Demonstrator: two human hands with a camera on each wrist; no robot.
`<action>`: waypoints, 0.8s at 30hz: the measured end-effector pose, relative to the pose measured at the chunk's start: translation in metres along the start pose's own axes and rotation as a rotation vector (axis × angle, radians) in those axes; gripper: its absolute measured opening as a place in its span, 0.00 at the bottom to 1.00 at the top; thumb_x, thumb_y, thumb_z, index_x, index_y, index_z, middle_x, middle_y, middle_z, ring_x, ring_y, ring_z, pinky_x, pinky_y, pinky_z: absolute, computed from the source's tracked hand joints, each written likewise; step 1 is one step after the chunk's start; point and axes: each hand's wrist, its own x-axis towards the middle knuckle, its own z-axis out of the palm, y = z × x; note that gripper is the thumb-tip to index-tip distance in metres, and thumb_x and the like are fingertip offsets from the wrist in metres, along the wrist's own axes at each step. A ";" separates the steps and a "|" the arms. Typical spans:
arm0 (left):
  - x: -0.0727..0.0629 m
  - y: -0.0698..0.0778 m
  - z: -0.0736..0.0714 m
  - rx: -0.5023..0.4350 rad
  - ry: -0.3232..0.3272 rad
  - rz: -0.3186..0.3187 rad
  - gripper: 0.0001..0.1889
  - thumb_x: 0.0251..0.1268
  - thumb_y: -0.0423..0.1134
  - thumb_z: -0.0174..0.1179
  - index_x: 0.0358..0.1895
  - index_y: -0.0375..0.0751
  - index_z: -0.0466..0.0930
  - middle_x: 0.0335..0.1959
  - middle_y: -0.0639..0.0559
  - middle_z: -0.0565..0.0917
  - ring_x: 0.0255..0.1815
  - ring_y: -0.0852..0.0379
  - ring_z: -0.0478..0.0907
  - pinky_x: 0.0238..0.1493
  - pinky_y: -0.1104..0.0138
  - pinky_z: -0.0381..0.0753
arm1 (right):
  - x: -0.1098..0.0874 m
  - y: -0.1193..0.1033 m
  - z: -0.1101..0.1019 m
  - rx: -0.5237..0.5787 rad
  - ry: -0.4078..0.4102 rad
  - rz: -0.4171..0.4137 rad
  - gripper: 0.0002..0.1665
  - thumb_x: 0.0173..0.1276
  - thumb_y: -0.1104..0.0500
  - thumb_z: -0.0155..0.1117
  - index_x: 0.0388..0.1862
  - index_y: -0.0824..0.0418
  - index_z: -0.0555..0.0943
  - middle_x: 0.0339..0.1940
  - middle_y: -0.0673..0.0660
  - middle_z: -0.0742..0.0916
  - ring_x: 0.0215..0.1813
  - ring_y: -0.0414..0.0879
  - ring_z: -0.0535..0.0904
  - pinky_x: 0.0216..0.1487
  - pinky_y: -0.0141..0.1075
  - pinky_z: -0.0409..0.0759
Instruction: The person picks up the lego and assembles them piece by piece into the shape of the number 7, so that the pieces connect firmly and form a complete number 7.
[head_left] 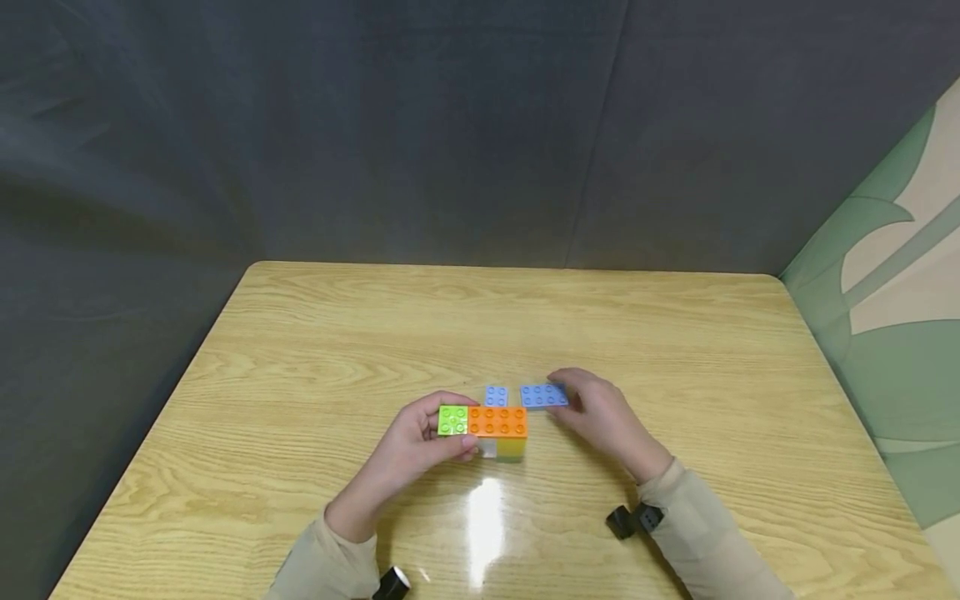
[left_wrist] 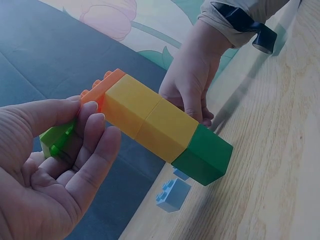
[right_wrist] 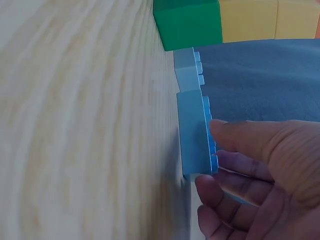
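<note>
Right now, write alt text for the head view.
A person's left hand holds a green, orange and yellow toy-brick stack at a wooden table. The right hand grips a long blue brick, near a shorter blue brick.

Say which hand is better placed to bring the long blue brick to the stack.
Right, most likely: the right hand pinches one end of the long blue brick, while the left hand holds the stack.
</note>
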 end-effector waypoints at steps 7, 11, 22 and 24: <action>0.001 -0.001 0.000 -0.006 -0.006 0.010 0.23 0.60 0.24 0.64 0.58 0.26 0.71 0.43 0.33 0.84 0.38 0.47 0.85 0.41 0.60 0.85 | 0.001 0.002 0.001 -0.005 -0.021 0.026 0.26 0.61 0.62 0.72 0.58 0.66 0.79 0.57 0.63 0.82 0.57 0.56 0.78 0.57 0.52 0.77; 0.001 -0.001 0.000 -0.010 -0.006 0.009 0.23 0.60 0.24 0.64 0.58 0.26 0.71 0.42 0.33 0.84 0.37 0.47 0.85 0.41 0.60 0.85 | 0.002 0.004 0.002 -0.011 -0.028 0.032 0.25 0.61 0.63 0.71 0.57 0.66 0.79 0.55 0.62 0.83 0.55 0.55 0.79 0.56 0.51 0.78; 0.001 0.001 0.001 -0.005 -0.008 0.001 0.22 0.60 0.24 0.63 0.58 0.26 0.71 0.43 0.34 0.84 0.37 0.52 0.85 0.41 0.60 0.85 | 0.003 0.005 0.003 -0.025 -0.013 0.018 0.19 0.60 0.63 0.73 0.50 0.64 0.82 0.48 0.57 0.84 0.48 0.49 0.79 0.50 0.47 0.79; 0.000 0.000 0.001 -0.003 -0.008 -0.001 0.22 0.60 0.24 0.63 0.58 0.26 0.71 0.43 0.34 0.84 0.37 0.52 0.85 0.41 0.60 0.85 | 0.003 0.004 0.003 -0.028 -0.018 0.027 0.19 0.59 0.62 0.73 0.50 0.63 0.82 0.48 0.57 0.84 0.46 0.48 0.79 0.49 0.46 0.79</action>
